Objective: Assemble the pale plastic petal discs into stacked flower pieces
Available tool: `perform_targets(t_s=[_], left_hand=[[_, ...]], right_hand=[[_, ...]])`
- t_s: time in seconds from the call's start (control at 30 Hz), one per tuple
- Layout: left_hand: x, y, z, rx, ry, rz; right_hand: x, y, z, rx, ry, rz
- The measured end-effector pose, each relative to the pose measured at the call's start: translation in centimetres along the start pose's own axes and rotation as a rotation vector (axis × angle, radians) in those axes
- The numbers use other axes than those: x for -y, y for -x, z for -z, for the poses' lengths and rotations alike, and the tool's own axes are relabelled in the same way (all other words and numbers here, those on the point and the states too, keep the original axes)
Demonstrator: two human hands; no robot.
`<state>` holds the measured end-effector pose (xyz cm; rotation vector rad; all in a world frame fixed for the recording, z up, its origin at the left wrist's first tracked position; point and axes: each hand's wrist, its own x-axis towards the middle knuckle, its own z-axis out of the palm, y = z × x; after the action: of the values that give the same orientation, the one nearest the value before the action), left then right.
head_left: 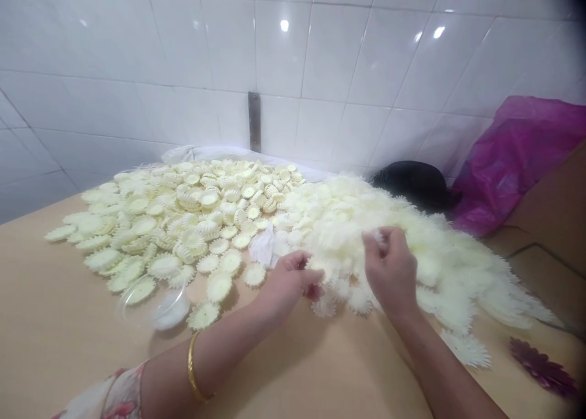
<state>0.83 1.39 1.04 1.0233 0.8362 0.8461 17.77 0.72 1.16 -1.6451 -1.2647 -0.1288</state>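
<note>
My left hand (293, 275), with a gold bangle at its wrist, pinches the edge of a pale yellow flower piece (317, 265). To its right, my right hand (392, 269) is closed in a pinch above a heap of sheer pale flower pieces (439, 236). Something whitish shows at its fingertips, too blurred to name. Left of the hands spreads a pile of small, pale yellow discs with toothed rims (183, 211). A crumpled white scrap (262, 245) lies just beyond my left hand.
A clear round tub (170, 309) with white contents stands at the front left. Behind the heap sit a black object (412, 184) and a magenta plastic bag (517, 157). A dark red petal piece (542, 367) lies at the right. A tiled wall (183, 47) bounds the table's back.
</note>
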Motion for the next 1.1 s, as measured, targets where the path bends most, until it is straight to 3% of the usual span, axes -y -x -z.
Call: perform_targets(t_s=[0.1, 0.2, 0.33, 0.4, 0.53, 0.63, 0.8, 1.1], left_hand=[[0.4, -0.7, 0.4, -0.056, 0.039, 0.095], [0.6, -1.1, 0.7, -0.063, 0.043, 0.090], [1.1, -1.5, 1.1, -0.066, 0.031, 0.059], [1.4, -1.8, 1.3, -0.064, 0.037, 0.035], [1.6, -1.9, 1.5, -0.051, 0.012, -0.019], [1.4, -1.6, 1.3, -0.056, -0.002, -0.044], [1.0, -1.0, 1.0, -0.008, -0.049, -0.072], [1.1, -1.3, 1.2, -0.043, -0.090, -0.039]], right_hand=[[-0.7, -0.1, -0.3, 0.015, 0.080, 0.161], [-1.0, 0.2, -0.7, -0.026, 0.171, 0.298], [0.1, 1.0, -0.6, -0.060, 0.059, 0.388], [1.0, 1.7, -0.4, 0.028, -0.065, 0.328], [2.9, 2.8, -0.3, 0.320, -0.339, 0.064], [3.4, 3.2, -0.4, 0.472, -0.471, -0.016], [3.4, 3.1, -0.6, 0.578, -0.590, -0.088], [4.3, 3.6, -0.5, 0.705, -0.754, -0.151]])
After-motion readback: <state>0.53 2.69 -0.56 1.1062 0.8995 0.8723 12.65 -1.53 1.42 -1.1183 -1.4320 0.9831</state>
